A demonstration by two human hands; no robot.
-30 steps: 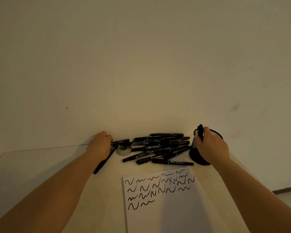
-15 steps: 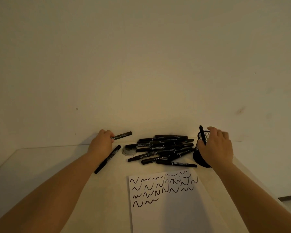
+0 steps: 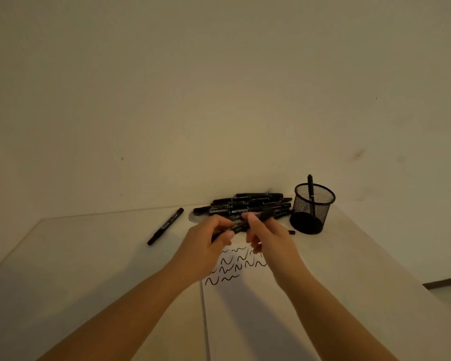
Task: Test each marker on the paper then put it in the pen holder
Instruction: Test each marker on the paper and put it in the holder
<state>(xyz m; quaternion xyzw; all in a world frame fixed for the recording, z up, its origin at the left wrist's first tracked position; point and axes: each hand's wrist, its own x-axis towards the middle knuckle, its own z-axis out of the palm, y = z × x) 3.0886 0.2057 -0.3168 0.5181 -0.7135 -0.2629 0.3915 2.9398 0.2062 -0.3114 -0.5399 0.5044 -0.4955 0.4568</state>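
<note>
Both hands meet over the top of the white paper [image 3: 248, 308], holding one black marker [image 3: 241, 225] between them. My left hand [image 3: 206, 243] grips its near end, and my right hand [image 3: 268, 238] pinches its far end with thumb and forefinger. Rows of black squiggles [image 3: 229, 267] cover the upper part of the paper. A black mesh pen holder [image 3: 311, 209] stands at the right with one marker [image 3: 310, 186] upright in it. A pile of several black markers [image 3: 248, 204] lies against the wall behind my hands.
A single black marker [image 3: 166, 226] lies apart at the left on the pale table [image 3: 89, 256]. A round clear disc [image 3: 194, 216] sits by the pile. The wall rises right behind the pile, and the table's right edge slopes down beyond the holder.
My left hand carried a marker from the pile to above the paper. My right hand left the pen holder, with one marker standing in it, and took hold of the carried marker's other end.
</note>
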